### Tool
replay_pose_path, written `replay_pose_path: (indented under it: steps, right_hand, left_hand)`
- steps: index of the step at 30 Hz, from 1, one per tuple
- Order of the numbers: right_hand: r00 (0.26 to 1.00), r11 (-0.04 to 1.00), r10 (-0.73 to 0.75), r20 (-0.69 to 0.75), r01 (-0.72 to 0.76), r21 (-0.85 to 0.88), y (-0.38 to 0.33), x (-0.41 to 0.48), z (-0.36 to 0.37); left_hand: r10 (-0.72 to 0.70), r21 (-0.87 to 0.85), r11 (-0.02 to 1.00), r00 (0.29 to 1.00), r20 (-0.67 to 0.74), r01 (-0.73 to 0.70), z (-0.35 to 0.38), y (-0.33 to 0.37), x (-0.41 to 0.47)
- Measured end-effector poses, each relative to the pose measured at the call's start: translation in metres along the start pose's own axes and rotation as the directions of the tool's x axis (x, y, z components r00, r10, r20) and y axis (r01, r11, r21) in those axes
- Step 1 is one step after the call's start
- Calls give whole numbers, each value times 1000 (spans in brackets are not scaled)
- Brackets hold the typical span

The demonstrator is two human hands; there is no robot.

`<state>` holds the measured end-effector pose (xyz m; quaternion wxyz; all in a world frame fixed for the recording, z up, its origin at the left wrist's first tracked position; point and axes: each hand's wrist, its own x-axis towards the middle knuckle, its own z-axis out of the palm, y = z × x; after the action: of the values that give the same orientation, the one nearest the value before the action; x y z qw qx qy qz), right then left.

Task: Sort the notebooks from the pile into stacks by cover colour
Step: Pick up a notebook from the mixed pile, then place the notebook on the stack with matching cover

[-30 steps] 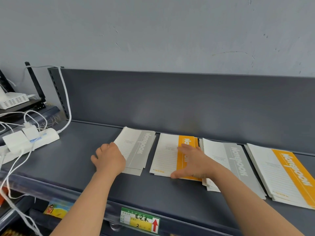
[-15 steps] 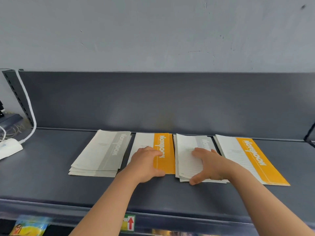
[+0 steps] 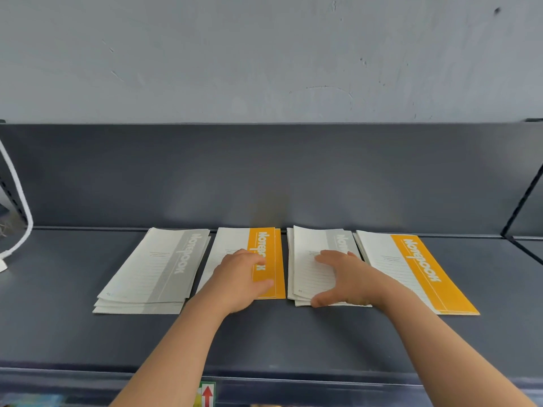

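On the dark shelf (image 3: 293, 342) sit the first grey pile (image 3: 155, 271), first orange pile (image 3: 271, 245), second grey pile (image 3: 305, 259) and second orange pile (image 3: 417, 268), side by side. Our left hand (image 3: 238, 277) rests loose on the first orange pile. Our right hand (image 3: 349, 277) lies spread on the second grey pile, and neither hand grabs anything.

Dark shelf (image 3: 293, 333) bears four notebook stacks (image 3: 152, 268) side by side.

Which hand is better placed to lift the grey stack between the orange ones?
Right: right hand lies on that grey stack, thumb at its near edge; left hand rests on an orange stack.
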<state>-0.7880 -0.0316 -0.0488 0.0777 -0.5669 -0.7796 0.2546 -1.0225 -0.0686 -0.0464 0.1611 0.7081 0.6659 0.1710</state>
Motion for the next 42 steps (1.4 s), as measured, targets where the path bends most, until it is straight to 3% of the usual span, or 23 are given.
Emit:
replay_pose_path:
  steps: [6,16,20,29,42]
  right_hand:
    - [961,999,-21,-277,27,19,8,-17,-9]
    - [888,999,15,-460,-37,-39,90,-91,-60]
    - [868,994,28,-496,-79,-81,147,-142,-92]
    - [809,962,216,-546,-272,-24,307,-272,-160]
    - [631,891,414,-655,-428,151,487,-337,-236]
  left_hand:
    - [100,28,995,985,-140,-97,8,34,9]
    - [270,22,962,933,-239,-273,46,155,5]
    - [310,-13,946,919,-246,-323,82,232,0]
    - [402,-119,897,897,-185,-427,187,418,-7]
    - [534,-236,799,833,-144,-553,275,616,41]
